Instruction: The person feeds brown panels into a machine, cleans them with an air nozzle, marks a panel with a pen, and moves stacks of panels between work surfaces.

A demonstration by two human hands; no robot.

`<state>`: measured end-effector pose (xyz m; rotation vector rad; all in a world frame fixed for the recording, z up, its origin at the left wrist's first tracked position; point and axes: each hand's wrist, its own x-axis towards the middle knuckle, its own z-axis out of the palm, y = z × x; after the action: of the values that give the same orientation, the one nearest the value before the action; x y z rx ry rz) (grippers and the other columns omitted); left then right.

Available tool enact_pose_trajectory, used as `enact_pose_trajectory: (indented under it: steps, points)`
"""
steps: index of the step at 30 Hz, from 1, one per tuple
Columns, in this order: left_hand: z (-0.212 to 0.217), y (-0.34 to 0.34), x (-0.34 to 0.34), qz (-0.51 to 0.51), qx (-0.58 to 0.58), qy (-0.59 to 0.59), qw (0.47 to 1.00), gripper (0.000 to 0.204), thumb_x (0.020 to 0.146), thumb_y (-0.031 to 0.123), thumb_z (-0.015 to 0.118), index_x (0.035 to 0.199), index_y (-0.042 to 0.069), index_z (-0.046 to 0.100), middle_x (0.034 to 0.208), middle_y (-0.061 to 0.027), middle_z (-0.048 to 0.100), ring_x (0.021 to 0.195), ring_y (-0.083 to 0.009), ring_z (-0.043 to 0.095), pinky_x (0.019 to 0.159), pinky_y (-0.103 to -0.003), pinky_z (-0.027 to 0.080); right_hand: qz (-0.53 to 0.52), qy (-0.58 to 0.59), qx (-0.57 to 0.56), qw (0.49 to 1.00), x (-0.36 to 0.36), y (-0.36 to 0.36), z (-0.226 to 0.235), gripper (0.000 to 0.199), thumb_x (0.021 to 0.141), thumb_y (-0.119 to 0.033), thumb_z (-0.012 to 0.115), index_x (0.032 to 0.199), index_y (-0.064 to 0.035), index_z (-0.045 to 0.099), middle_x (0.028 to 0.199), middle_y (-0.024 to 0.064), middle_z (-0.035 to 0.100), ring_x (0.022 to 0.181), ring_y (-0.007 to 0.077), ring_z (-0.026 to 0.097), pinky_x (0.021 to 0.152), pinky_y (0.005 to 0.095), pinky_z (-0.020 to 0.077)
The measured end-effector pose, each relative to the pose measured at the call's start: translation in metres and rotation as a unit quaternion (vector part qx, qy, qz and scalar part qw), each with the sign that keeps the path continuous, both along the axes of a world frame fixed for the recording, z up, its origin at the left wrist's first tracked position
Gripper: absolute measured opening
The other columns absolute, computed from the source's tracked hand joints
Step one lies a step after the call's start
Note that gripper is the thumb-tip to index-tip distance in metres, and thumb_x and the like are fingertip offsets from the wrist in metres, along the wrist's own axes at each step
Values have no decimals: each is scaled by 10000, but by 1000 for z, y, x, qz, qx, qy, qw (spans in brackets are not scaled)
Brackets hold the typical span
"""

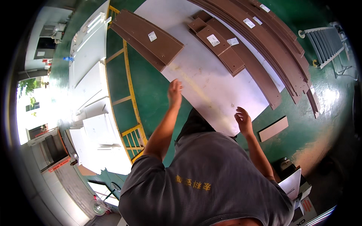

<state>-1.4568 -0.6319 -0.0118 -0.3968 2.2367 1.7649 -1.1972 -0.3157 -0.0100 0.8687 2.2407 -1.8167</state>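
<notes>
My left hand (175, 92) is beside the left edge of a pale worktop (200, 90), its loosely bent fingers apart and nothing in them. Over the worktop's near right corner is my right hand (243, 118), fingers curled but spread, also bare. Beyond my left hand lies a stack of brown panels (141, 32) with a white label, partly overhanging the worktop's left side. Shorter brown boards (222, 52) rest on a longer brown board (260, 81) in the middle, with white labels on them. A stack of long brown boards (241, 17) runs along the right side.
On the left stands a yellow metal frame (130, 81) beside a long surface bearing white panels (100, 128). A light brown board (273, 129) lies on the green floor to my right. Farther right is a grey slatted rack (325, 45). Boxes (301, 203) stand at lower right.
</notes>
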Motion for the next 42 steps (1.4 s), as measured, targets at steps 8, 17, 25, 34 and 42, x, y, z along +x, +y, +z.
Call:
enact_pose_trajectory:
  steps: [8,17,25,34,42]
  points:
    - [-3,-103,-144,97,129,-83,983,499,1100,449,585,1349,16,574,1221,-111,689,1021,-227,716,893,-380,608,30,38,-228,973,-255,-141,0,647,1031,-357,705,1514,29,513,1333,164,690,1243,267,663,1046,400,536]
    - [-20,-137,-188,-70,201,-178,961,320,1021,235,742,1187,-7,617,1043,-129,730,910,-241,770,812,-360,655,-162,-62,-360,917,-419,-227,9,600,988,-419,778,1370,8,601,1281,141,707,1088,268,725,934,453,612]
    - [-14,-137,-188,-150,254,-246,923,532,969,477,787,1240,49,625,1111,-84,726,1002,-230,748,862,-367,640,-148,-6,-339,929,-306,-174,-8,594,968,-418,811,1327,27,652,1157,85,729,977,182,715,835,331,600]
    - [-15,-113,-167,-3,327,-203,923,595,954,511,797,1341,96,620,1211,-53,722,1075,-197,708,930,-388,577,-446,-153,-118,874,29,-56,-2,631,960,-664,701,985,-33,707,740,2,622,584,144,579,553,310,492]
    - [-49,-57,-60,-230,207,-394,865,766,929,697,715,1268,16,627,1075,-130,776,955,-252,782,833,-393,658,-528,-200,67,822,206,-48,49,687,913,-756,697,746,-90,665,636,-44,485,569,107,435,546,341,356]
